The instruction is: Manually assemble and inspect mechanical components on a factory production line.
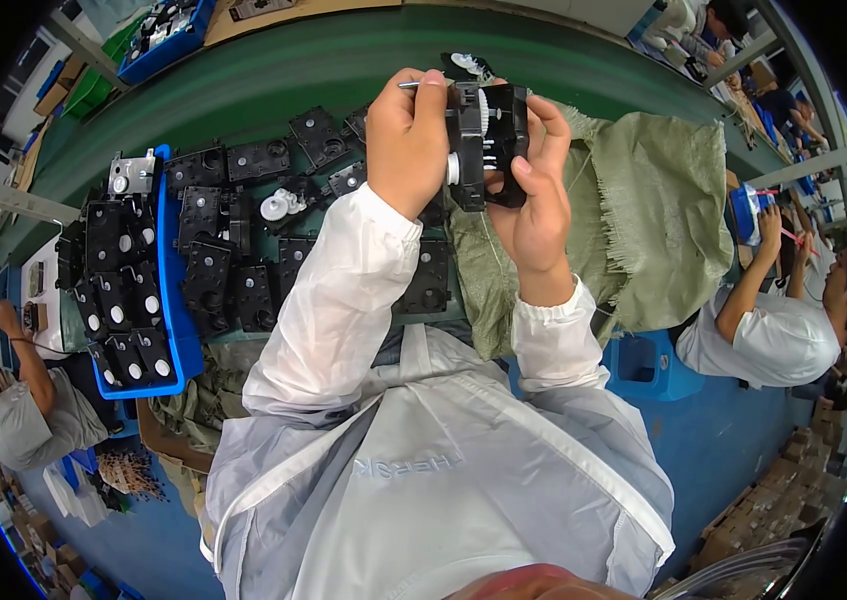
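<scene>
Above the bench, both hands hold a black plastic gearbox (468, 150) upright. White gears show in the gap between its two black halves. My left hand (407, 145) grips the left half, and a thin metal rod (409, 86) sticks out by its fingertips. My right hand (541, 205) is closed around the right half, thumb on the near side, some fingers hidden behind it. Just beyond the gearbox lies a black part with white gears (468, 67). Several black housings (259, 158) lie on the bench left of my hands, one with a white gear (282, 205) showing.
A blue tray (172, 290) at the left holds rows of black gearboxes with white discs. Green woven sacking (644, 200) covers the bench at right. A green belt surface (344, 60) runs behind. Co-workers sit at left (39, 400) and right (769, 325); a blue stool (654, 365) stands below.
</scene>
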Demonstrator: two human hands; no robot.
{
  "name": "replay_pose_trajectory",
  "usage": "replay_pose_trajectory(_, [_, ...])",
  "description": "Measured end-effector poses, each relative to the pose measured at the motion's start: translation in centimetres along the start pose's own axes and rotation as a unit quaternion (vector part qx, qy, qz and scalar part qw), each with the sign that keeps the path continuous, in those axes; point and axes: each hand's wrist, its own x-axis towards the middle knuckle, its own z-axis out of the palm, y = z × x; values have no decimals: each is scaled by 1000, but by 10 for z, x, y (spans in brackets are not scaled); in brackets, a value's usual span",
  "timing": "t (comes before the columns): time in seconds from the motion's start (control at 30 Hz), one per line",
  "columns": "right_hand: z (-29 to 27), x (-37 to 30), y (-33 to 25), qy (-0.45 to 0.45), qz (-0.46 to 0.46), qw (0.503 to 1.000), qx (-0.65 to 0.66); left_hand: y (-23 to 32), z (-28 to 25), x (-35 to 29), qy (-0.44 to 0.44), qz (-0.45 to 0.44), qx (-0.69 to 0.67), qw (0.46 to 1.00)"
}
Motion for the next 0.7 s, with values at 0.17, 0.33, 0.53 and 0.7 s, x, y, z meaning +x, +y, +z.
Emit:
replay_pose_trajectory(0.17, [1,0,2,5,11,1000,3,-1,-1,1,0,5,14,1000])
replay_pose_trajectory(0.33, [3,1,2,11,9,1000,-3,-7,-1,2,6,24,33,999])
replay_pose_trajectory(0.53, [2,2,-2,8,29,999,-28,-12,-2,3,12,55,78,995])
replay_pose_trajectory(0.7, [-4,4,5,-8,18,996,-88,-13,-3,4,24,89,91,992])
